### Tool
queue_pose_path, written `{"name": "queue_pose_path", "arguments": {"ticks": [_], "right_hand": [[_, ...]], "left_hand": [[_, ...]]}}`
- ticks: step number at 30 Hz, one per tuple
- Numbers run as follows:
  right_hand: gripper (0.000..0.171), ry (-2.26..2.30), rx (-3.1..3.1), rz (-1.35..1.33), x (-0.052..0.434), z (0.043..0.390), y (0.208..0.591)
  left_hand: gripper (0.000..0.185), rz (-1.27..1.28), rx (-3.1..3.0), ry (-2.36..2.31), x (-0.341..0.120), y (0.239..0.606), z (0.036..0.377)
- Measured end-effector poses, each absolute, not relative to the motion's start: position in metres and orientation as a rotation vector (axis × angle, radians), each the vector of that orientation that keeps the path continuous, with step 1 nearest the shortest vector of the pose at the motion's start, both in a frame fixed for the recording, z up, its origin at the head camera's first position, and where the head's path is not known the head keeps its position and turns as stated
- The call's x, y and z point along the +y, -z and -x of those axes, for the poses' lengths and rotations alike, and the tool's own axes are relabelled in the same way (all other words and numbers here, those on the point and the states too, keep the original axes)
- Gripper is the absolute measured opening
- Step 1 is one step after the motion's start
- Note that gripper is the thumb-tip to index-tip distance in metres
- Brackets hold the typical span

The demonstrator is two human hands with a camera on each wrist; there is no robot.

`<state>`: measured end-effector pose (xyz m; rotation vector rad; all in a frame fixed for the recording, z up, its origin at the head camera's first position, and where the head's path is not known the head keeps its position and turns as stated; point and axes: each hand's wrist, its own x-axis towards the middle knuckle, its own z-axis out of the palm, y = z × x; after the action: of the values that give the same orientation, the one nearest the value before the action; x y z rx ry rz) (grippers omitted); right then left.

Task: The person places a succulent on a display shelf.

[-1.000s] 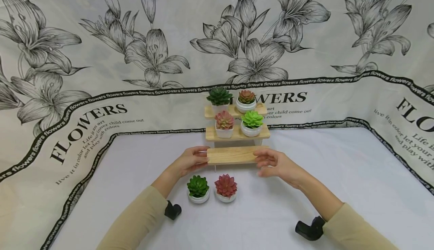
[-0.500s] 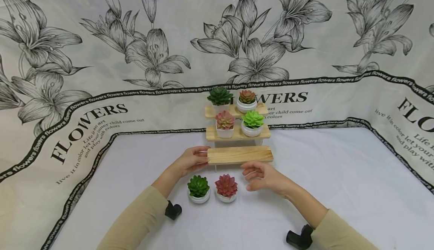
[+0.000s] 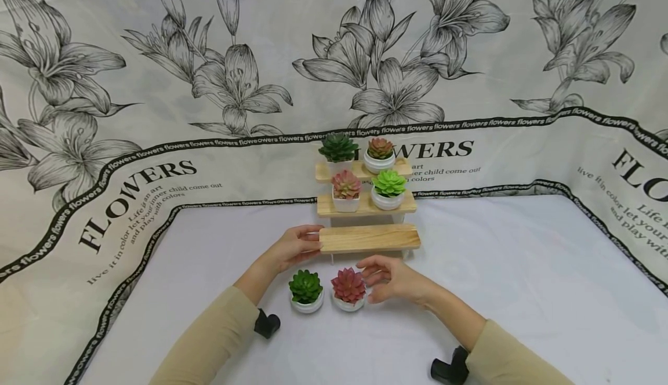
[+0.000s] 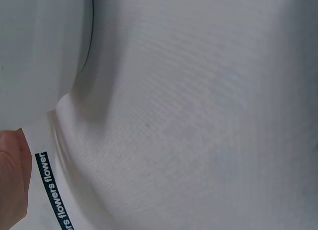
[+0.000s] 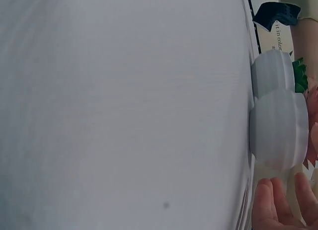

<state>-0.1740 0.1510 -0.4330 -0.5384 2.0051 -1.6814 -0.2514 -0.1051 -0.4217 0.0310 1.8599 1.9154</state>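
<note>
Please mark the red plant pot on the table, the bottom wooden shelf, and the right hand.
red plant pot [image 3: 348, 286], head view, on the red leaves.
bottom wooden shelf [image 3: 369, 238], head view, middle of its top board.
right hand [image 3: 395, 280], head view, back of the hand beside the pot.

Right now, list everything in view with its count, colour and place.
Three-tier wooden stand: one, pale wood, at the table's far middle; bottom step bare.
Potted succulents on the stand: four in white pots; dark green and reddish on the top step, pink and light green on the middle step.
Green succulent in a white pot: one, on the table in front of the stand.
Red succulent in a white pot: one, right of the green one.
White tablecloth: one, covers the table.
Flower-printed backdrop: one, black on cream, behind.
Left hand: holds the bottom step's left end.
Right hand: at the red succulent's right side, fingers curled toward it.
</note>
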Motion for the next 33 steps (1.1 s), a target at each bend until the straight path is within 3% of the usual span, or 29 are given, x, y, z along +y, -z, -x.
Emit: {"name": "queue_pose_path", "arguments": {"ticks": [14, 33], "right_hand": [[0.072, 1.625, 1.968, 0.581, 0.132, 0.176, 0.435], [0.065, 1.595, 2.022, 0.544, 0.126, 0.176, 0.432]], "left_hand": [[0.048, -0.031, 1.868, -1.91, -0.105, 0.422, 0.253], [0.048, -0.015, 1.873, -1.899, -0.104, 0.421, 0.253]]}}
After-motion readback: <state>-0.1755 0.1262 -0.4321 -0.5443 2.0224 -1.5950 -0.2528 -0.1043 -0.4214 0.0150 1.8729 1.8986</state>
